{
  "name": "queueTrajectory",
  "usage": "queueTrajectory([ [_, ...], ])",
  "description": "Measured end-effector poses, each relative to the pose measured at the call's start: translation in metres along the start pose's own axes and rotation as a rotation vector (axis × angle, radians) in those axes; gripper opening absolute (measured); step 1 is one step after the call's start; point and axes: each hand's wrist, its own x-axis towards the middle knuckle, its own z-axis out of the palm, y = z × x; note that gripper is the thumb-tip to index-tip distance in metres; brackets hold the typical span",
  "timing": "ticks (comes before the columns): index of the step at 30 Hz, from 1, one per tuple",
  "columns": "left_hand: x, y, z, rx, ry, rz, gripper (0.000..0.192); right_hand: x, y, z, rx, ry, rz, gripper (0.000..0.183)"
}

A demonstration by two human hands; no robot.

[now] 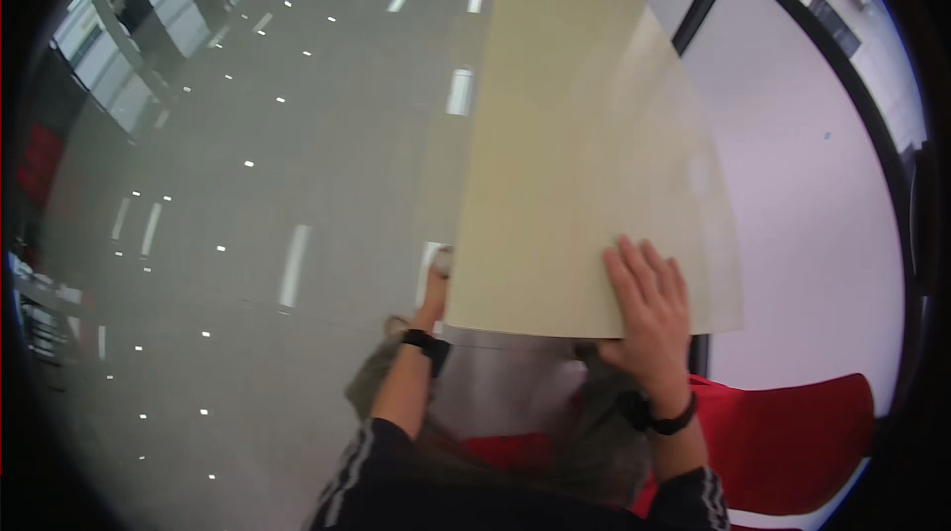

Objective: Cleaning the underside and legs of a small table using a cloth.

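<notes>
A long, pale yellow tabletop (565,122) stretches away from me, its near edge just in front of my lap. My right hand (654,308) lies palm down on its near right part, fingers pointing forward and slightly spread, holding nothing. At the table's left edge, near the front corner, is my left hand (441,271). A small pale, rounded thing shows at its fingers, too blurred to name, and the table edge partly hides the hand, so its grip cannot be made out. Both wrists wear black bands.
A red chair (787,442) stands at the lower right, beside my right arm. Along the table's right side runs a pale panelled partition (802,197) with a dark frame. Glossy grey floor (297,159) spreads out on the left, with reflected lights. More red shows beyond the table's far end.
</notes>
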Motion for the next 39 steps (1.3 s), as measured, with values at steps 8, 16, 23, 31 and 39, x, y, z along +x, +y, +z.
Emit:
queueTrajectory([
  [8, 0.006, 0.006, -0.050, -0.162, 0.030, -0.113, 0.056, 0.015, -0.035, 0.017, 0.036, 0.120, -0.021, 0.081],
  [16, 0.003, 0.061, -0.027, -0.169, -0.050, 0.053, 0.053, 0.010, -0.039, 0.013, -0.040, 0.103, 0.011, 0.083],
  [23, 0.017, 0.017, -0.030, -0.074, -0.027, -0.168, 0.051, 0.015, -0.025, 0.010, -0.040, 0.109, -0.009, 0.082],
  [31, 0.025, -0.059, -0.051, 0.188, 0.065, -0.127, 0.050, 0.008, -0.029, 0.018, -0.073, 0.103, -0.021, 0.079],
  [39, 0.011, -0.029, -0.020, 0.085, 0.086, -0.015, 0.047, 0.000, -0.014, 0.019, -0.078, 0.093, -0.026, 0.082],
])
